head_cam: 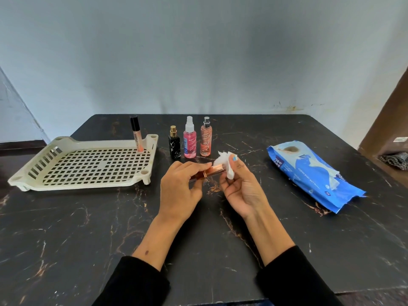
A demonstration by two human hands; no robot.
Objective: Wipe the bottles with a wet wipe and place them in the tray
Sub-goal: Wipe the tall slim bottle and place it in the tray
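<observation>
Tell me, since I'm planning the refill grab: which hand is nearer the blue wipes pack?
Right. The right hand is beside the blue wipes pack; the left hand is farther off, toward the tray.

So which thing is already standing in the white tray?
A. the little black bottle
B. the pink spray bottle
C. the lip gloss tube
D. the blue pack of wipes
C. Only the lip gloss tube stands upright in the far right corner of the tray; the other bottles stand on the table to the tray's right, and the wipes pack lies further right.
</observation>
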